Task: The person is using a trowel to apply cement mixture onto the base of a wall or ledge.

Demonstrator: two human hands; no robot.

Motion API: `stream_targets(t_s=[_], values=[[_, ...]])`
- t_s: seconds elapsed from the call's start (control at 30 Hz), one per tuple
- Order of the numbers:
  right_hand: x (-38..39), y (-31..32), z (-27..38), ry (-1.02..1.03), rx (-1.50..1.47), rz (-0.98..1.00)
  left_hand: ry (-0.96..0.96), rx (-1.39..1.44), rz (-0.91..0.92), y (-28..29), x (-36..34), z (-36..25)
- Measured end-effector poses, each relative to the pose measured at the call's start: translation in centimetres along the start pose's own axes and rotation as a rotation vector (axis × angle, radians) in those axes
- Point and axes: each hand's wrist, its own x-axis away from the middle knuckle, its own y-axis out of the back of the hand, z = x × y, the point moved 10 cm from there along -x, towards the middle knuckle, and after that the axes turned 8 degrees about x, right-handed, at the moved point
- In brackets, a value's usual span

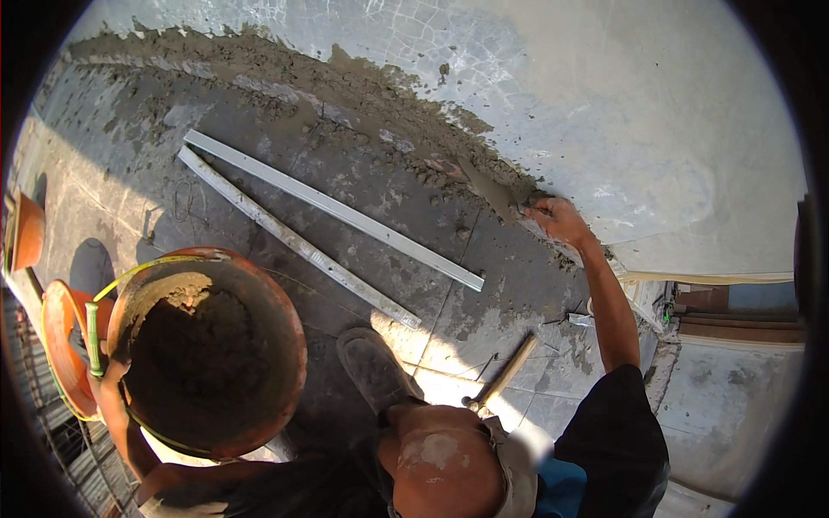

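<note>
My right hand (pixel 557 217) grips a trowel (pixel 490 192) by its handle, the grey-coated blade against a rough band of wet mortar (pixel 393 112) along the foot of the pale wall (pixel 604 104). My left hand (pixel 114 375) has its fingers on the rim of an orange bucket (pixel 289 345) with grey mortar (pixel 207 354) inside, beside the bucket's green-gripped handle (pixel 93 337). The bucket is held near my bent knee (pixel 440 466). Two long pale straight bars (pixel 332 198) lie on the dark paved floor between the bucket and the wall.
More orange buckets (pixel 65 328) stand at the left, near a corrugated edge (pixel 39 388) with metal bars. A hammer (pixel 514 367) with a wooden handle lies right of my sandalled foot (pixel 367 363). A recessed opening with board-like ledges (pixel 734 324) is at the right.
</note>
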Motion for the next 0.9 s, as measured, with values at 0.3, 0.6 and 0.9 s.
stream_targets(t_s=[0.3, 0.6, 0.9], values=[[3.0, 4.9, -0.7, -0.027, -0.174, -0.051, 0.013, 0.030, -0.023, 1.0, 0.1, 0.8], [10.5, 1.7, 4.5, 0.197, 0.302, -0.303, 0.008, 0.055, -0.046, 1.8, 0.2, 1.3], [6.7, -2.8, -3.6, -0.139, -0.376, 0.230, 0.024, -0.020, -0.025, 1.8, -0.2, 1.6]])
